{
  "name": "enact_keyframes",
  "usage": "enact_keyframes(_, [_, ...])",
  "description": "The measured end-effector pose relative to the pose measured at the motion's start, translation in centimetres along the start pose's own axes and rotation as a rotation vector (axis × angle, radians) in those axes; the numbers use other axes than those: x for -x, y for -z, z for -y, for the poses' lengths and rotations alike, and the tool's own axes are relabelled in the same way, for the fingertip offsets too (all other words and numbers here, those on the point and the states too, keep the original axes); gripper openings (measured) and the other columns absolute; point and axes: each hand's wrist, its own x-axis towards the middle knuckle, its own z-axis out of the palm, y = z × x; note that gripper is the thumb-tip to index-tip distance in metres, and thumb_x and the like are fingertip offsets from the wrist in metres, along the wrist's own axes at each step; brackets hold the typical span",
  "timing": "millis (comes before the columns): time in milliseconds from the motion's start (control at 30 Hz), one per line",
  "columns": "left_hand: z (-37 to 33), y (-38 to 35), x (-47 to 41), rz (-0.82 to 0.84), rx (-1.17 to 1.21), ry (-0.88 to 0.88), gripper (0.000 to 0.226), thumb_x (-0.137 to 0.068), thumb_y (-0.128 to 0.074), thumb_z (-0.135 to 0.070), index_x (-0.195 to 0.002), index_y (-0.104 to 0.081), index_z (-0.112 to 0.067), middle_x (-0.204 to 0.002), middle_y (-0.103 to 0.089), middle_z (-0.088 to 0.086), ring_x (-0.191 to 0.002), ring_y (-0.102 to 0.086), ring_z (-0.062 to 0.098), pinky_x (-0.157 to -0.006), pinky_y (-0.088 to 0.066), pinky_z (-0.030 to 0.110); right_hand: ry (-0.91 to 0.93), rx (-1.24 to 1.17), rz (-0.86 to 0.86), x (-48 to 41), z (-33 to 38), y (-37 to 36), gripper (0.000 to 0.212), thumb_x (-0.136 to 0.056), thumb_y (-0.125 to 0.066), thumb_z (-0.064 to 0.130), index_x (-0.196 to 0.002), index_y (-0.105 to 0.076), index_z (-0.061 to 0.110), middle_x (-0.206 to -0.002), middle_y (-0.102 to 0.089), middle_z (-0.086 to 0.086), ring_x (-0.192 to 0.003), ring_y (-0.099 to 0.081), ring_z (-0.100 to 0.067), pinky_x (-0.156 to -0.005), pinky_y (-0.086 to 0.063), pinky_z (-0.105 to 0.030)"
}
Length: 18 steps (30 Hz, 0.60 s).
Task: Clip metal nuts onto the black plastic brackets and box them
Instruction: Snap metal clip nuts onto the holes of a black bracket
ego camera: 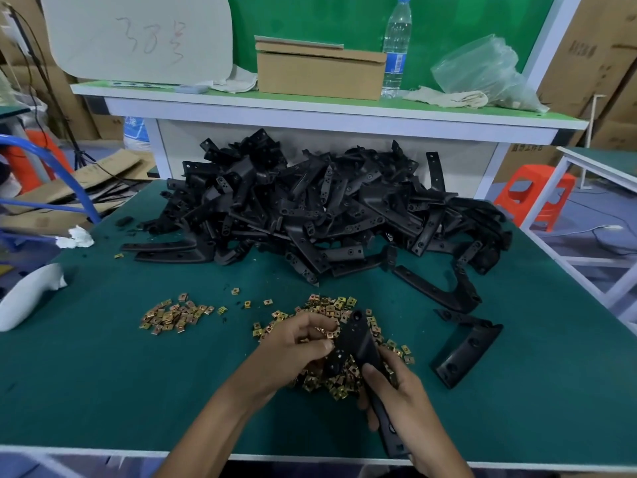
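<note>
Black brackets [310, 208] are heaped mid-frame on a dark green table [138, 374]; gold-coloured nuts [172, 315] lie lower centre; a brown cardboard box [320, 75] and orange stool [537, 194] sit upper right.

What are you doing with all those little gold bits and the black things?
A person is clipping small metal nuts onto black plastic brackets. The right hand grips one bracket over the pile of nuts. The left hand pinches a nut against it. A big heap of brackets waits behind, and a cardboard box sits on the shelf.
</note>
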Motion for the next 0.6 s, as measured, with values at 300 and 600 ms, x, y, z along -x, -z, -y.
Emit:
enact_keyframes(300, [0.7, 0.1, 0.0, 0.069, -0.081, 0.069, 0.026, -0.091, -0.070, -0.014, -0.110, -0.069, -0.031, -0.075, -0.061, -0.008, -0.075, -0.062, 0.003, -0.074, -0.046, 0.018, -0.009, 0.131, -0.005, -0.4, 0.0, -0.4, 0.026, -0.103, -0.058, 0.026, -0.105, -0.061, 0.051, -0.066, -0.067, -0.015, -0.047, -0.056, -0.026, -0.052, -0.046, -0.031])
enact_keyframes(600, [1.9, 1.2, -4.6, -0.336, -0.900, -0.114, 0.025, -0.104, -0.048, -0.033, -0.119, -0.068, -0.028, -0.116, -0.068, -0.004, -0.108, -0.059, 0.018, -0.092, -0.047, 0.030, 0.034, 0.049, -0.087, -0.4, -0.5, -0.5, 0.017, -0.102, -0.057, 0.029, -0.113, -0.062, 0.042, -0.067, -0.065, -0.018, -0.049, -0.056, -0.030, -0.053, -0.049, -0.038])
